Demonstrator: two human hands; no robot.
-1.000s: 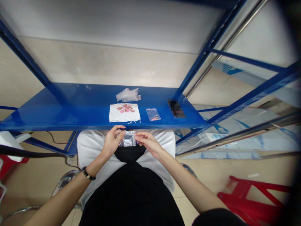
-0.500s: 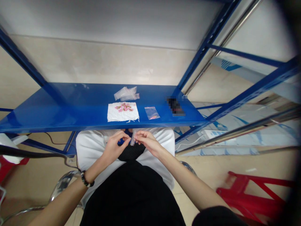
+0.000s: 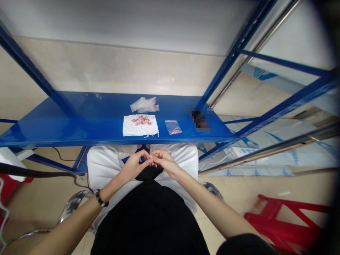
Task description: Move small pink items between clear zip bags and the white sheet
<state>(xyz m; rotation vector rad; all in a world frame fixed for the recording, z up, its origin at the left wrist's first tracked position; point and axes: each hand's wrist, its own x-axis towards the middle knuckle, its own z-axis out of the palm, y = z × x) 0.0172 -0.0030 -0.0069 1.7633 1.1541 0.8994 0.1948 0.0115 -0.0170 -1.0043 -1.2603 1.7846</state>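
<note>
Left hand and right hand meet at fingertips, probably for precision; grip cannot be determined. Zip bag: one o'clock.

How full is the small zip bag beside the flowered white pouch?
Mostly empty: a few small pinkish pieces, too small to identify, lie at the near end of the clear zip bag.

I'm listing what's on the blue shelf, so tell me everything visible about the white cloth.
The white cloth is roughly rectangular, thin-looking and slightly wrinkled, with loose strands at its near edge. A pink and brown cluster sits mostly on its far half; whether loose pieces or print is unclear. It lies flat on the blue shelf, close to the front edge, just in front of some clear bags and apart from the small bag on its right.
</note>
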